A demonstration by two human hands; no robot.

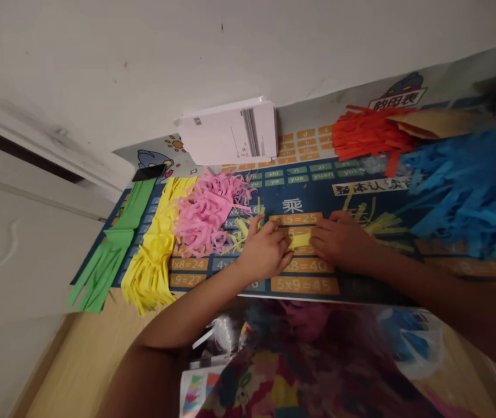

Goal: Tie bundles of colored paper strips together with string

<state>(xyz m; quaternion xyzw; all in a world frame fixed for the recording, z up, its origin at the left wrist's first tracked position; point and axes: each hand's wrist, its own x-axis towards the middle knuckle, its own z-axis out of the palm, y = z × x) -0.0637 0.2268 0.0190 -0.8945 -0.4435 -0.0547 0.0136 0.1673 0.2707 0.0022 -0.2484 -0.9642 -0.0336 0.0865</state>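
Note:
Between my two hands lies a strip of yellow fringed paper (301, 240), its middle flat and narrow. Cut strands fan out past both ends, behind my left hand and beyond my right. My left hand (265, 245) has its fingers curled on the left part of the strip. On the right part, my right hand (339, 239) rests with its fingers bent over the paper. Just left of my left hand sits a fluffy pink paper tassel (213, 212). Next to it is a bundle of brighter yellow fringed paper (154, 249), with green fringed paper (119, 238) farther left.
A printed learning mat (304, 284) covers the table. Against the wall stands a white box (232, 133). A dark phone-like object (149, 172) lies at the back left. Red paper fringe (372, 133) and a large blue fringe pile (474, 186) occupy the right side.

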